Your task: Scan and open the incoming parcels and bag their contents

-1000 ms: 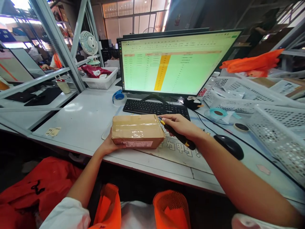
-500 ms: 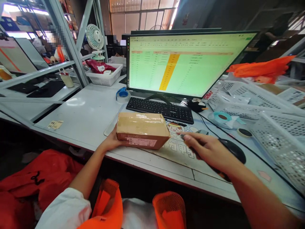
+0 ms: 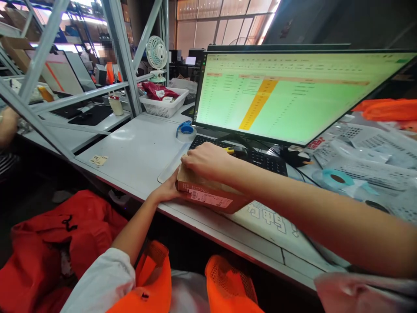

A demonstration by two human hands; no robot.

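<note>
Head: carton [image 3: 213, 198] lengthwise left-to-right

From my remote seat I see a multi-paned window [image 3: 224, 21] across the upper middle of the frame, its panes pale with daylight and brightest along the right edge. Beside it, the upper right falls away into a dark wall [image 3: 316, 24]. Grey metal framing [image 3: 119, 48], with a slanting brace, cuts through the upper left; behind it I make out storage racks [image 3: 86, 37] with strong light showing between them. A white desk [image 3: 138, 148] spans the middle, catching a patch of glare, and a second workstation [image 3: 107, 127] sits past the framing. Below the desk lies deep shadow.
</note>
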